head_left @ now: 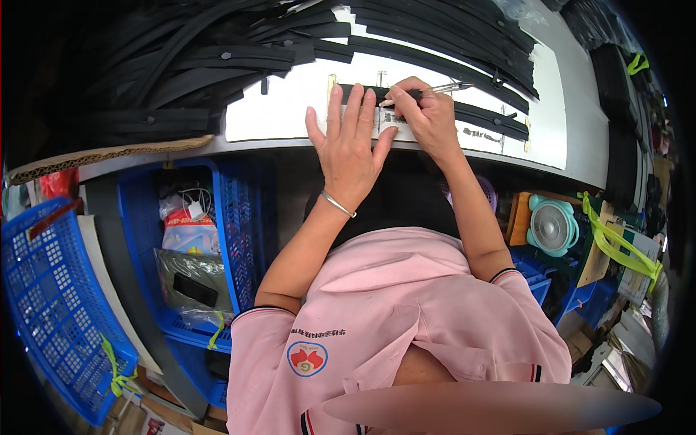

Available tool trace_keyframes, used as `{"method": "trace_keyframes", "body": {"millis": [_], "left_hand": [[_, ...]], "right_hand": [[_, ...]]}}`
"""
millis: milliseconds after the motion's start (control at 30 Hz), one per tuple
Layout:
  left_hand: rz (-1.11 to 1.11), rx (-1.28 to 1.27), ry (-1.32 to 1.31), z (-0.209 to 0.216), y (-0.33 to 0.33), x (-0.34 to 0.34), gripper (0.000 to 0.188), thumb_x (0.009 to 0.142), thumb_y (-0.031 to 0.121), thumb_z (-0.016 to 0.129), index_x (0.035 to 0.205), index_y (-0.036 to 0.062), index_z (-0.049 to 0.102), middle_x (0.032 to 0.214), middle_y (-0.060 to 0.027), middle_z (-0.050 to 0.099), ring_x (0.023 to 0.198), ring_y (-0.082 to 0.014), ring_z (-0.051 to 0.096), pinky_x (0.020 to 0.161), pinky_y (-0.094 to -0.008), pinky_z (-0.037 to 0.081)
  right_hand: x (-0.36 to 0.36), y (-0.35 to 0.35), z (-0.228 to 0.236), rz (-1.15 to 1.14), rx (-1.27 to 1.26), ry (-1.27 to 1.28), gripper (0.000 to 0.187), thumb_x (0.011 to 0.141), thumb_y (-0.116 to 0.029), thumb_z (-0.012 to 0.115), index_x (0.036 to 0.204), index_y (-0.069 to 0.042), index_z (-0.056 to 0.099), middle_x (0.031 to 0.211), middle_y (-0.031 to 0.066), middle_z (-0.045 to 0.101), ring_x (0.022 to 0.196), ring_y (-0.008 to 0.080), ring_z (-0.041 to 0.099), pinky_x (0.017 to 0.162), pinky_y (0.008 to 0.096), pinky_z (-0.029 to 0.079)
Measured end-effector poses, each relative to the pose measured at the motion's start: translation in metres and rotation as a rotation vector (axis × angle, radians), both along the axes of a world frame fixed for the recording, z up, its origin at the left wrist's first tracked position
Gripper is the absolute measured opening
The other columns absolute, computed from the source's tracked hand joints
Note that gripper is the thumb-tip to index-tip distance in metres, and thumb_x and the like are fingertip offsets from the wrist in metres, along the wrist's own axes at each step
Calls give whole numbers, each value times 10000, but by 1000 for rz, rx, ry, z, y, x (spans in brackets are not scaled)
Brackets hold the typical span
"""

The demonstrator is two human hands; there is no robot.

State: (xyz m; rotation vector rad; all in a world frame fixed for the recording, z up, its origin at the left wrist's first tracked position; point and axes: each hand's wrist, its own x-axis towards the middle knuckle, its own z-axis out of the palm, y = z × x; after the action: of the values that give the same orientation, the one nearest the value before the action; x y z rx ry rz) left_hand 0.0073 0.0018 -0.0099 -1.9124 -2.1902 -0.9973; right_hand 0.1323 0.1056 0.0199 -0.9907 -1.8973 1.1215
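My left hand (349,148) lies flat with fingers spread across a black strap (482,118) on a white board (279,112). My right hand (429,119) grips a slim pen (448,88), its back end pointing right. The pen's tip is close to the strap, just right of my left fingertips; whether it touches, I cannot tell. Under my hands the board has dark markings, partly covered. Another long black strap (435,64) runs across the board beyond my hands.
Piles of black straps (181,69) cover the table's left and far sides. A cardboard edge (109,156) lies at the front left. Below stand blue baskets (225,246), one holding bags and a black phone (194,290). A turquoise fan (552,226) sits at lower right.
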Motion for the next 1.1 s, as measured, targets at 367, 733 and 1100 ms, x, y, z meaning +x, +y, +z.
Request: {"method": "trace_keyframes", "body": {"millis": [367, 733, 1100], "left_hand": [[-10, -19, 11, -3, -1, -1, 603, 912, 391, 729, 1413, 82, 598, 1483, -93, 550, 1473, -328, 385, 1183, -630, 133], [-30, -34, 47, -1, 1, 0, 606, 929, 384, 724, 1428, 71, 583, 1487, -95, 550, 1481, -330, 376, 1195, -600, 111], [-20, -66, 31, 6, 3, 5, 612, 925, 327, 743, 1466, 108, 558, 1534, -96, 514, 1496, -355, 348, 1198, -612, 107]], "right_hand": [[17, -6, 21, -99, -167, 207, 175, 1004, -149, 634, 1024, -11, 738, 908, 14, 734, 743, 69, 632, 632, 232, 487], [88, 23, -6, -335, 21, -27, 179, 984, -188, 700, 947, -13, 697, 684, -13, 635, 626, 19, 524, 568, 198, 410], [91, 22, -2, -279, 62, -119, 182, 996, -186, 680, 959, -9, 701, 703, 1, 635, 622, 36, 527, 565, 214, 408]]}}
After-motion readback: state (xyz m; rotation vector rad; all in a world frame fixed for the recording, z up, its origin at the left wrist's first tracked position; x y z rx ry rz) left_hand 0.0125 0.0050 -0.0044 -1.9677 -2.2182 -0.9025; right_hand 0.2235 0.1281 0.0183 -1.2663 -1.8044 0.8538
